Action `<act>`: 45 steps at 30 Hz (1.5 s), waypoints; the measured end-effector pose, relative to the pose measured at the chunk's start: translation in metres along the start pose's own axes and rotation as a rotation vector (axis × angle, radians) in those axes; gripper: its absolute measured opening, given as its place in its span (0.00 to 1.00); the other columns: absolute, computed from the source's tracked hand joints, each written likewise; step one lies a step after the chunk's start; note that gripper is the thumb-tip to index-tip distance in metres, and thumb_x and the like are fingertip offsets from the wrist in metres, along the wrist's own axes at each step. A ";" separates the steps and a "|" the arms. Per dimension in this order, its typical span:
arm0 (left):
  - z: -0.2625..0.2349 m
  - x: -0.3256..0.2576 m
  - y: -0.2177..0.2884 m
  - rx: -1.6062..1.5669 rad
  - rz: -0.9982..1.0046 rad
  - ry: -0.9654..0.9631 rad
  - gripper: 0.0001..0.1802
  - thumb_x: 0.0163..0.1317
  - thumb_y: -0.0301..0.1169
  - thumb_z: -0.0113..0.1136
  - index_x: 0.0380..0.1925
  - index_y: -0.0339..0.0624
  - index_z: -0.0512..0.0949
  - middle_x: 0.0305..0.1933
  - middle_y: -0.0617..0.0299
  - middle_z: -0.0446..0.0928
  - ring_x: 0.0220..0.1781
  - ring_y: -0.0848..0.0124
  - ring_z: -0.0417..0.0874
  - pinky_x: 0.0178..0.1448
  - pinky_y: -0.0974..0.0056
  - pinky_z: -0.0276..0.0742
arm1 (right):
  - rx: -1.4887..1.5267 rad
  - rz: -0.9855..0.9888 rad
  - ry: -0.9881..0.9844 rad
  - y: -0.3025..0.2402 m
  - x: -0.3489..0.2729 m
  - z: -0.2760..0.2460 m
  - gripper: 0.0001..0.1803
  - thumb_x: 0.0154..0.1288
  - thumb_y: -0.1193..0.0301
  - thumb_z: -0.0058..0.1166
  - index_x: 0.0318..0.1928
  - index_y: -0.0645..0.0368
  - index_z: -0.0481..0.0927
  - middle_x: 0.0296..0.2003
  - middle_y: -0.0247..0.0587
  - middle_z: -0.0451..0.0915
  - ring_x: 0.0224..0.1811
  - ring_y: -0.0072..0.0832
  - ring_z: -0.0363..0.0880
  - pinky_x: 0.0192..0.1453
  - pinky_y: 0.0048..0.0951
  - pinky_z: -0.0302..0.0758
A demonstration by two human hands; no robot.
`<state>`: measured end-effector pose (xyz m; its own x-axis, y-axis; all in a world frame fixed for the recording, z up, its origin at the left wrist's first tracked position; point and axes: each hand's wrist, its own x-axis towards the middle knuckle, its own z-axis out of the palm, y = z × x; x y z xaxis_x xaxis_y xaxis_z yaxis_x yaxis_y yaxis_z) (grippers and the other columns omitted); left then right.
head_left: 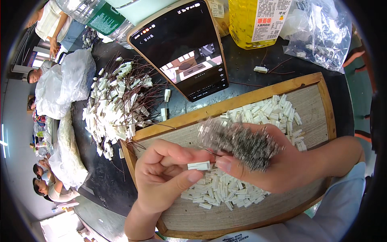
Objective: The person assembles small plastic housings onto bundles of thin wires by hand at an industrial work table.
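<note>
My left hand (155,183) pinches a small white plastic connector housing (199,165) between thumb and fingers. Close beside it, my right hand (282,171) is wrapped round a dense bundle of thin wires with metal tips (252,147), blurred at its far end. A single dark wire (213,153) runs from the right thumb and finger toward the left fingertips. Whether its tip is inside the housing, I cannot tell. Both hands are above a wood-rimmed tray (328,109), over loose white housings (225,191). Left of the tray lies a heap of white housings with brown wires attached (117,105).
A lit phone (189,52) leans upright behind the tray. Yellow liquid fills a bottle (244,24) beside a clear bag (322,44). A green-labelled bottle (98,18) and plastic bags (66,84) lie on the left. Other people (52,187) sit along the far left.
</note>
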<state>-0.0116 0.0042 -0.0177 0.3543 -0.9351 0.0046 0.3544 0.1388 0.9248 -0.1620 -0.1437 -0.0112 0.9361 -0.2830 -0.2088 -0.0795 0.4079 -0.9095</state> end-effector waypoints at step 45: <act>0.001 0.008 0.016 0.741 0.272 -0.141 0.14 0.45 0.15 0.64 0.36 0.31 0.80 0.34 0.53 0.78 0.33 0.69 0.79 0.34 0.71 0.75 | -0.111 -0.047 -0.056 0.004 -0.006 -0.006 0.06 0.59 0.72 0.57 0.35 0.59 0.77 0.28 0.29 0.79 0.29 0.13 0.75 0.37 0.17 0.68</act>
<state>-0.0035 -0.0013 -0.0026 0.2155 -0.9389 0.2685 -0.4133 0.1614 0.8962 -0.1699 -0.1453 -0.0155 0.9571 -0.2493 -0.1476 -0.0699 0.2958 -0.9527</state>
